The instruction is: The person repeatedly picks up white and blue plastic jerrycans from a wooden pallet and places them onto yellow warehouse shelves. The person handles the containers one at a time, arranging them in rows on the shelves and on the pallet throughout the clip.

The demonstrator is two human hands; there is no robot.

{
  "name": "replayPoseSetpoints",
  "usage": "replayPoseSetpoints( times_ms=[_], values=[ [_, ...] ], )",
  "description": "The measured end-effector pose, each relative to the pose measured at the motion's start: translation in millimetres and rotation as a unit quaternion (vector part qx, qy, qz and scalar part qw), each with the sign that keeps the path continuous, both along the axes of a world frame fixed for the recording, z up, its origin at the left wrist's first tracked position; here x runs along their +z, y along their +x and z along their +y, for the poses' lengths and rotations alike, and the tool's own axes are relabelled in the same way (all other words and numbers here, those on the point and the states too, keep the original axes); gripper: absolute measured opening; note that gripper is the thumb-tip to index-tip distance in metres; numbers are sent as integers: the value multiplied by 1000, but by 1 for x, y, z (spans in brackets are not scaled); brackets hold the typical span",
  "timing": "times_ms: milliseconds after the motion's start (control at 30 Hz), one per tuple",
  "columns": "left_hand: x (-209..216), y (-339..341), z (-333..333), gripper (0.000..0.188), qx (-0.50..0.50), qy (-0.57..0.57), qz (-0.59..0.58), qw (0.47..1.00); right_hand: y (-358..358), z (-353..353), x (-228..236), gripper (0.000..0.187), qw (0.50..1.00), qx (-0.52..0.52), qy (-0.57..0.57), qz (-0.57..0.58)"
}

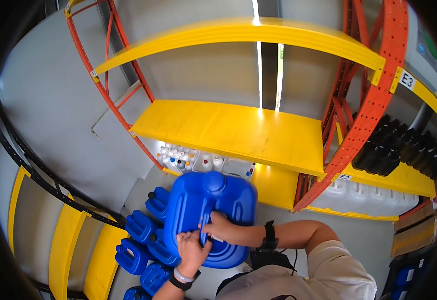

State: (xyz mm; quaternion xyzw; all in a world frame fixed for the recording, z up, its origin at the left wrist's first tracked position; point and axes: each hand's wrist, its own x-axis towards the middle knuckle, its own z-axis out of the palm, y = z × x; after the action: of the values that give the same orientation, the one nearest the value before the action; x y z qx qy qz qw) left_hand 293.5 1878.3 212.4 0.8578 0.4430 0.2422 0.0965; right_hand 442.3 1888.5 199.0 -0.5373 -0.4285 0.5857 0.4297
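Note:
In front of my body is a large blue jerrycan (188,195), its round cap (214,182) at the far end. Both hands meet at the handle moulded into its upper face. My right hand (218,227) reaches in from the right with its fingers closed round the handle. Just nearer and to the left, my left hand (192,250) has its fingers bent onto the same handle. The palms and the handle's underside are hidden. Beyond the jerrycan stands a yellow shelf (238,130) with a bare top.
Several smaller blue jerrycans (141,225) stand on the floor at left. White bottles (178,156) sit under the shelf. An orange rack upright (368,110) rises at right, near black containers (378,155) and translucent white canisters (358,195). Another yellow rack (66,245) stands at left.

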Motion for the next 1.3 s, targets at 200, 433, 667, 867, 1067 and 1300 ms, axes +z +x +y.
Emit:
replayPoseSetpoints(
  times_ms=[200, 433, 667, 867, 1067, 1300],
  values=[
    [94, 48, 28, 25, -84, 120, -46, 988, 51, 14, 87, 24, 994, -52, 78, 55],
    [147, 126, 62, 18, -158, 140, -33, 977, 132, 25, 158, 18, 983, -105, 121, 92],
    [161, 220, 106, 18, -189, 49, 8, 981, 233, 55, 173, 4, 979, -99, 38, 174],
    [156, 282, 130, 26, -213, 8, 34, 977, 297, 66, 169, 5, 972, -111, 11, 206],
    [165, 330, 150, 29, -237, 12, 51, 970, 349, 83, 177, 6, 971, -105, -22, 215],
    [178, 374, 182, 28, -227, 98, 26, 969, 382, 112, 197, 13, 944, -173, 16, 280]
  ],
)
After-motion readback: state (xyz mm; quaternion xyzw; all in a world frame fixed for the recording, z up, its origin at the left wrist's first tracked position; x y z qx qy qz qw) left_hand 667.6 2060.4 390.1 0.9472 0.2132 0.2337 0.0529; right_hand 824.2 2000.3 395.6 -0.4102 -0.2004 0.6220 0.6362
